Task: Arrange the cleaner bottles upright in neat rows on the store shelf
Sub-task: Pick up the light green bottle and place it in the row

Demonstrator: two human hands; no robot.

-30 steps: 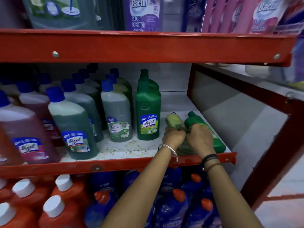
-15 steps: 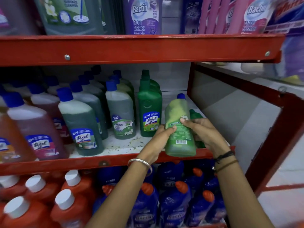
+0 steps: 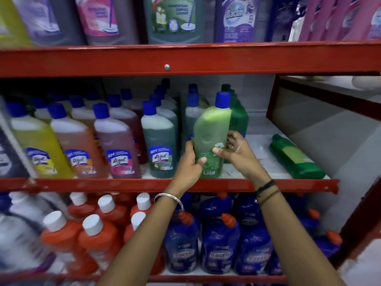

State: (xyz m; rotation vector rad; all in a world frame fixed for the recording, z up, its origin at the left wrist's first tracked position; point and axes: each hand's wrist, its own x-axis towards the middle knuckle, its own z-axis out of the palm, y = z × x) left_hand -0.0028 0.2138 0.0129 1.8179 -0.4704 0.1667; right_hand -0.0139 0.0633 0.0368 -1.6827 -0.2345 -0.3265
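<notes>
Both hands grip the light-green translucent plastic cleaner bottle with the blue screw cap [image 3: 210,139]. The left hand [image 3: 188,162] wraps the lower left side, thumb pressed on the front label. The right hand [image 3: 237,153] holds the right side with fingers loosely spread, thumb on the label. The bottle stands upright, or very nearly so, at the front edge of the red metal middle shelf [image 3: 144,185]; whether its base is fully seated cannot be told.

Procedure, as judged: set the base flat on the white shelf board, then slide the bottle back until it lines up with the dark-green bottle with the blue cap [image 3: 159,141] just to its left. Turn the label forward. Release one hand at a time, checking for wobble.

A dark-green opaque bottle [image 3: 294,157] lies on its side, well apart to the right. It likely needs standing up next.
</notes>
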